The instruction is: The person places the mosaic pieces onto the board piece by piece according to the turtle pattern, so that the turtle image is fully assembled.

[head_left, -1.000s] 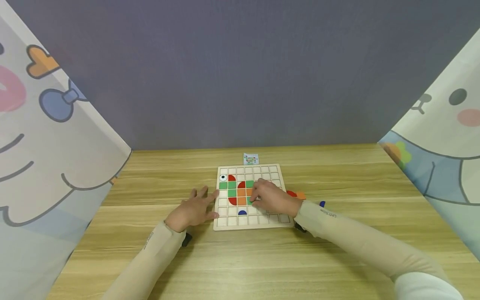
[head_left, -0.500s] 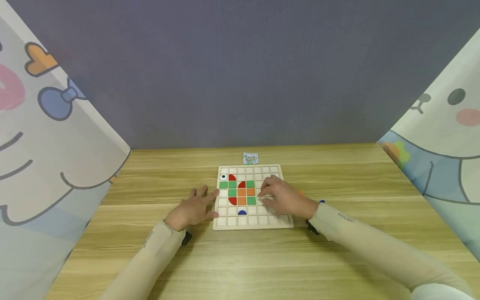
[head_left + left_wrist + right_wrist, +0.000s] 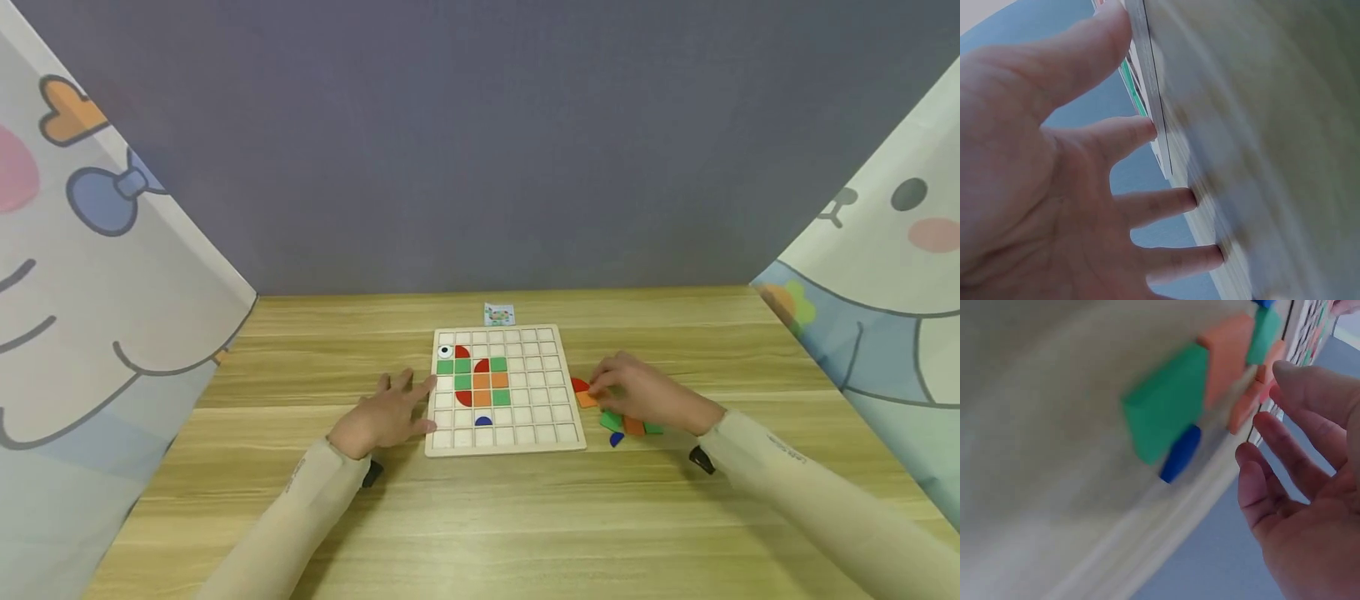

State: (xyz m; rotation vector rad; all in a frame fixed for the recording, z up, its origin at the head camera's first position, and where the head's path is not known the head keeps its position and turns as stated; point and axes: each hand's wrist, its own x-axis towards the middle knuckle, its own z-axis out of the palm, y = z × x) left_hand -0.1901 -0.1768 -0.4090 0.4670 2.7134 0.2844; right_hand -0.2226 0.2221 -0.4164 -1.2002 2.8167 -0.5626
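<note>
Several tiles lie right of the board, near the loosely bent right hand; the left hand, spread wide, touches the board's left side.

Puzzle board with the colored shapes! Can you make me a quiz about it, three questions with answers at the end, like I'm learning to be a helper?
1. How many orange squares sit on the puzzle board?

2. True or false: the left hand touches the puzzle board's edge.

3. Which is nearest the right hand?
A) the picture card
B) the round eye piece
C) the loose pieces beside the board

Key:
1. Three.
2. True; the left wrist view shows fingers against the edge.
3. C; that hand is right over them.
</note>
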